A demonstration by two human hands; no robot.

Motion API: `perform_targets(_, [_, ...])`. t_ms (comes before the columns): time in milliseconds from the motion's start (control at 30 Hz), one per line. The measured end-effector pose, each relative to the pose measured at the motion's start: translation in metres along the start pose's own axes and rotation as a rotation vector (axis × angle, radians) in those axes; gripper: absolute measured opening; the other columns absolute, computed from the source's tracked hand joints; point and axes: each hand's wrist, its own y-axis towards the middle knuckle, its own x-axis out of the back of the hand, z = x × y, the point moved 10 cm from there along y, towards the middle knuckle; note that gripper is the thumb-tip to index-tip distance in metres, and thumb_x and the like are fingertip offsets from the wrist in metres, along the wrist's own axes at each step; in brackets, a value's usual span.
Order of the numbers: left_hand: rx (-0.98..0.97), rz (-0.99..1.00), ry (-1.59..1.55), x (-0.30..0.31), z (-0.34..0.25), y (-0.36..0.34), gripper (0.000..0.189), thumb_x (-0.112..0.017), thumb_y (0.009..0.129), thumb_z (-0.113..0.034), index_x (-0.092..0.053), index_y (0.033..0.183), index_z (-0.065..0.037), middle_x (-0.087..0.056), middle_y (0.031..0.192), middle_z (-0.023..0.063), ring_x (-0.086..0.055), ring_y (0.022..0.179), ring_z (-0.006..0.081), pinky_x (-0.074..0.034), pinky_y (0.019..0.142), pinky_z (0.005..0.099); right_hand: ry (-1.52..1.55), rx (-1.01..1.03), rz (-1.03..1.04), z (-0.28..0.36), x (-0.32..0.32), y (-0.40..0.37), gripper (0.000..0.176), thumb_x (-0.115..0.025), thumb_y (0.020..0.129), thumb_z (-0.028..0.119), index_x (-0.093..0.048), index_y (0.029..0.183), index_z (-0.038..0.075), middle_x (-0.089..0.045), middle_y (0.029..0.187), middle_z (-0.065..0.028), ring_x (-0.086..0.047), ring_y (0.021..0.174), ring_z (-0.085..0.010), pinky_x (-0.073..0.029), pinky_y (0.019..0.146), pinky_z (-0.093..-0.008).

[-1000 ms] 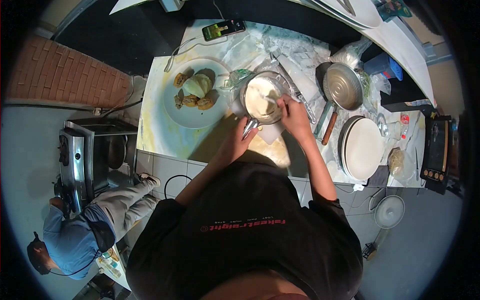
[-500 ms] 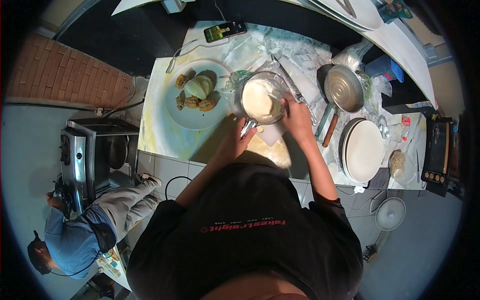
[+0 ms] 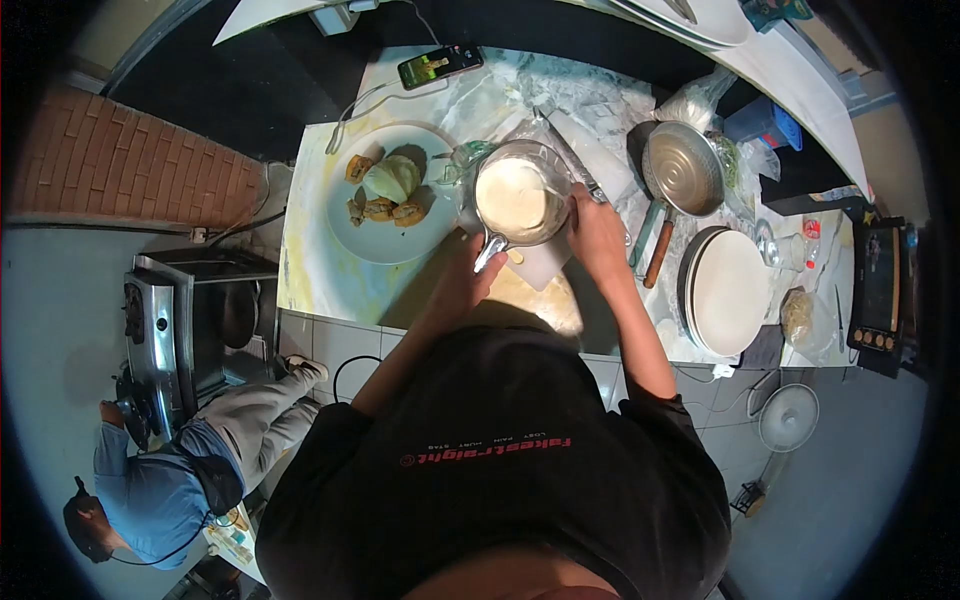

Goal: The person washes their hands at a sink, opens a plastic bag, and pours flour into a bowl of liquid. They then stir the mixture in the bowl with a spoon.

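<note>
A round saucepan [image 3: 548, 232] with a shiny metal handle is over the counter in front of me, partly around a smooth cream-coloured mass [image 3: 512, 198]. My left hand [image 3: 466, 280] is closed around the handle at its near left side. At the pan's right rim, the fingers of my right hand [image 3: 598, 238] are bent and gripping the edge. Under the pan a pale sheet or board [image 3: 540, 268] shows in part. Left of it, a large pale plate [image 3: 350, 225] carries a whitish-green ball [image 3: 392, 179] and several browned pieces [image 3: 378, 209].
A knife-like long metal tool [image 3: 570, 155] lies behind the pan. To the right are a frying pan [image 3: 683, 170], stacked white plates [image 3: 730, 295] and a bottle [image 3: 811, 243]. A phone [image 3: 440, 66] lies at the back. Another person [image 3: 160, 500] works at a stove [image 3: 155, 315] on the left.
The view has shifted slightly. The cream-coloured mass now looks flatter on its right side, with a small crease. Both hands stay on the saucepan.
</note>
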Motion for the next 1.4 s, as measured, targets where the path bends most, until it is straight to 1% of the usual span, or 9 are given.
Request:
perform_targets(133, [0.011, 0.051, 0.038, -0.006, 0.006, 0.002, 0.025, -0.060, 0.097, -0.018, -0.050, 0.110, 0.001, -0.052, 0.073, 0.0107, -0.051, 0.062, 0.0169, -0.042, 0.057, 0.0343, 0.011, -0.027, 0.183, -0.006, -0.007, -0.023, 0.013, -0.055, 0.095, 0.012, -0.061, 0.098, 0.001, -0.061, 0.069, -0.0268, -0.061, 0.069, -0.0467, -0.047, 0.060, -0.0525])
perform_targets(233, [-0.358, -0.094, 0.151, -0.004, -0.015, -0.002, 0.022, -0.059, 0.097, -0.020, -0.052, 0.106, -0.001, -0.052, 0.069, 0.0073, -0.049, 0.058, 0.0147, -0.041, 0.054, 0.0337, 0.253, 0.050, 0.211, 0.016, -0.009, -0.027, 0.014, -0.055, 0.095, 0.013, -0.061, 0.096, 0.000, -0.060, 0.068, -0.0278, -0.060, 0.068, -0.0475, -0.046, 0.061, -0.0522])
perform_targets(400, [-0.108, -0.025, 0.126, -0.001, 0.002, 0.002, 0.028, -0.062, 0.094, -0.023, -0.052, 0.106, 0.001, -0.060, 0.076, 0.0209, -0.061, 0.065, 0.0318, -0.045, 0.058, 0.0390, 0.250, -0.066, 0.094, -0.002, -0.009, -0.007, 0.016, -0.055, 0.096, 0.015, -0.061, 0.099, 0.000, -0.060, 0.072, -0.0285, -0.060, 0.074, -0.0480, -0.045, 0.066, -0.0517])
perform_targets(700, [-0.348, -0.162, 0.136, -0.003, -0.025, -0.010, 0.027, -0.062, 0.095, -0.023, -0.053, 0.106, 0.000, -0.060, 0.076, 0.0212, -0.059, 0.065, 0.0357, -0.044, 0.059, 0.0407, 0.466, 0.026, 0.200, 0.005, -0.023, -0.014, 0.015, -0.055, 0.096, 0.014, -0.059, 0.099, 0.000, -0.060, 0.074, -0.0283, -0.060, 0.075, -0.0484, -0.045, 0.064, -0.0502])
perform_targets(933, [-0.033, -0.019, 0.124, -0.002, 0.006, -0.002, 0.027, -0.063, 0.094, -0.022, -0.053, 0.107, 0.000, -0.062, 0.079, 0.0220, -0.063, 0.069, 0.0365, -0.045, 0.060, 0.0413, 0.048, -0.023, 0.150, -0.013, -0.010, -0.025, 0.010, -0.054, 0.092, 0.008, -0.060, 0.099, 0.002, -0.062, 0.073, -0.0281, -0.062, 0.077, -0.0463, -0.048, 0.068, -0.0536])
perform_targets(1000, [-0.169, -0.053, 0.125, -0.005, -0.006, -0.007, 0.021, -0.058, 0.098, -0.020, -0.051, 0.107, -0.003, -0.051, 0.072, 0.0047, -0.044, 0.059, 0.0118, -0.038, 0.054, 0.0310, 0.112, 0.015, 0.216, 0.000, -0.012, -0.031, 0.011, -0.055, 0.092, 0.009, -0.061, 0.099, 0.002, -0.062, 0.073, -0.0283, -0.063, 0.077, -0.0463, -0.048, 0.068, -0.0539])
perform_targets(1033, [-0.169, -0.046, 0.124, -0.009, -0.003, -0.006, 0.021, -0.058, 0.098, -0.020, -0.051, 0.107, -0.003, -0.051, 0.072, 0.0047, -0.044, 0.059, 0.0118, -0.038, 0.054, 0.0310, 0.182, 0.051, 0.274, 0.013, -0.014, -0.033, 0.011, -0.056, 0.092, 0.009, -0.061, 0.099, 0.003, -0.062, 0.073, -0.0284, -0.063, 0.077, -0.0463, -0.048, 0.068, -0.0542])
perform_targets(1100, [-0.247, -0.140, 0.124, -0.005, -0.007, -0.008, 0.028, -0.063, 0.094, -0.022, -0.054, 0.109, 0.000, -0.061, 0.078, 0.0210, -0.060, 0.064, 0.0343, -0.044, 0.058, 0.0411, 0.200, 0.029, 0.265, 0.025, -0.011, -0.024, 0.011, -0.057, 0.093, 0.011, -0.061, 0.100, 0.004, -0.062, 0.072, -0.0277, -0.063, 0.074, -0.0460, -0.048, 0.066, -0.0546])
perform_targets(1400, [0.057, 0.038, -0.050, -0.005, 0.009, -0.005, 0.024, -0.059, 0.096, -0.021, -0.055, 0.108, -0.001, -0.058, 0.071, 0.0095, -0.054, 0.056, 0.0200, -0.042, 0.053, 0.0354, -0.206, 0.211, 0.031, 0.020, 0.010, -0.007, 0.043, -0.056, 0.077, -0.001, -0.053, 0.120, 0.001, -0.067, 0.072, -0.0213, -0.069, 0.065, -0.0369, -0.054, 0.055, -0.0458])
